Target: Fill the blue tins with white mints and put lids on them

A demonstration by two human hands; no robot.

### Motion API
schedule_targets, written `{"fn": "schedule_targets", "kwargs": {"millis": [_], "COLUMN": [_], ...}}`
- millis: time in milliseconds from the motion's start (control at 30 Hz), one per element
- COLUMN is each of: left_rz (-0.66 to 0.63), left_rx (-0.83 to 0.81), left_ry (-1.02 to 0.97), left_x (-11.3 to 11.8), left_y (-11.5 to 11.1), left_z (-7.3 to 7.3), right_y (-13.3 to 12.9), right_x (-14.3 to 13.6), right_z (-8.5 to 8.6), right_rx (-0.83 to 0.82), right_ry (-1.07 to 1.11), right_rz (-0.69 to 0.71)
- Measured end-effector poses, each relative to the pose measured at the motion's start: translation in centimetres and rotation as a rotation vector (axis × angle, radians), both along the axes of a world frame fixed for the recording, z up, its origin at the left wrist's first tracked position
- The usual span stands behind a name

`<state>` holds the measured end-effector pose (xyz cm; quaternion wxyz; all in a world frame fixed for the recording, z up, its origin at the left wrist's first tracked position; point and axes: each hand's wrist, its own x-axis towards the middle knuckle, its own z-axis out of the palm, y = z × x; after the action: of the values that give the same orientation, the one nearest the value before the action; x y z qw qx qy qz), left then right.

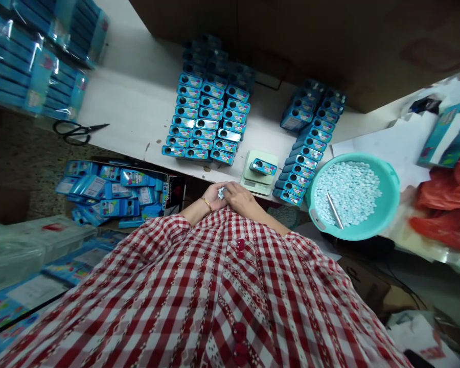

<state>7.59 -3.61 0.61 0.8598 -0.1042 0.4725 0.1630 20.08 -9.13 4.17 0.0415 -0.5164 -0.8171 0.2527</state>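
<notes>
- Clock dirs. taken from the hands, 12 = straight up the view.
- L hand: cupped at the table's near edge, in front of the checked shirt, grasping a few small pale pieces; bracelet on that wrist.
- R hand: up against L hand, fingers bent over toward the pcs; can't tell if its grip is clenched on any.
- Scale: approx. 2 o'clock, on the table, w/ one blue box on its pan.
- Block of blue boxes: approx. 12 o'clock, 3 cols side by side, dark round openings showing; far rows in shadow.
- 2nd group of boxes: 2 o'clock, just beyond the scale, long row plus a shorter one beside its far end.
- Turquoise basin: 3 o'clock, w/ lots of pale pcs and a metal rod-like tool lying on them.
- Red plastic bags: 3 o'clock, past the basin.
- Scissors: 10 o'clock, near table's edge, blades pointing to 3.
- Clear-wrapped packs: also 10, farther out.
- Carton of jumbled blue boxes: 9 o'clock, below the table edge.
</notes>
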Motion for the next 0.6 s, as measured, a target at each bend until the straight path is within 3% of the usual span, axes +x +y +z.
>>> {"fn": "schedule_targets", "kwargs": {"millis": [367,600], "left_rz": [-0.044,-0.029], "left_rx": [-0.025,0.021], "left_ry": [0.032,0.060], "left_x": [-0.88,-0.50], "left_y": [-0.45,-0.55], "left_z": [0.50,0.18], "right_y": [0.10,0.17], "right_x": [-0.87,-0.77], "right_z": [0.25,0.67], "right_rx": [-0.029,-0.085], "right_ry": [-0.084,-0.123], "right_rz": [0.076,-0.078]}}
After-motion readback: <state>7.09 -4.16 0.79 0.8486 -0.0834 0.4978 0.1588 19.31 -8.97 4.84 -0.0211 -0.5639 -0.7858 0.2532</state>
